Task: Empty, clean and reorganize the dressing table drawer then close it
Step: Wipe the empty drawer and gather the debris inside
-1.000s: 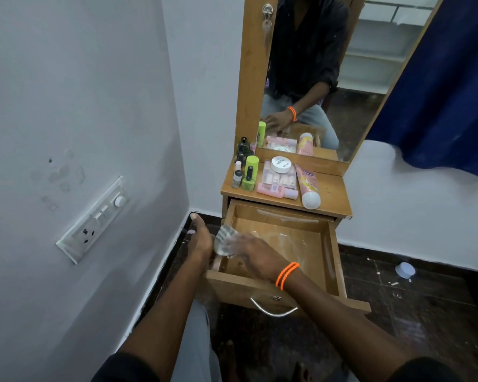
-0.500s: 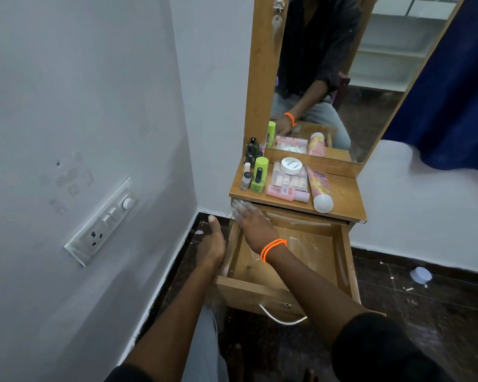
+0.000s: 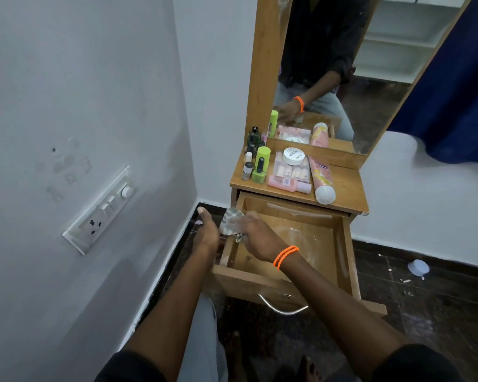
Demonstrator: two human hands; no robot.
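The wooden drawer (image 3: 348, 252) of the dressing table stands pulled out, its bare bottom streaked with white marks. My right hand (image 3: 255, 235), with orange bands on the wrist, is closed on a pale crumpled cloth (image 3: 231, 223) at the drawer's left wall. My left hand (image 3: 207, 232) rests outside the drawer's left side, thumb up, fingers hidden behind the wood. On the tabletop (image 3: 345, 186) lie the cosmetics: a green bottle (image 3: 261, 164), small dark bottles (image 3: 251, 144), a white jar (image 3: 293, 156) on a clear case, a pink bottle (image 3: 283, 183) and a pink tube (image 3: 322, 180).
A mirror (image 3: 342, 78) rises behind the tabletop. A white wall with a switch panel (image 3: 102, 208) runs close on the left. A blue curtain (image 3: 458, 86) hangs at right. A white lid (image 3: 418, 267) and small scraps lie on the dark floor. A metal handle (image 3: 283, 307) curves from the drawer front.
My right hand has come back from the drawer's far left corner under the tabletop to the middle of the left wall, with the cloth showing again. My left hand has stayed beside the drawer.
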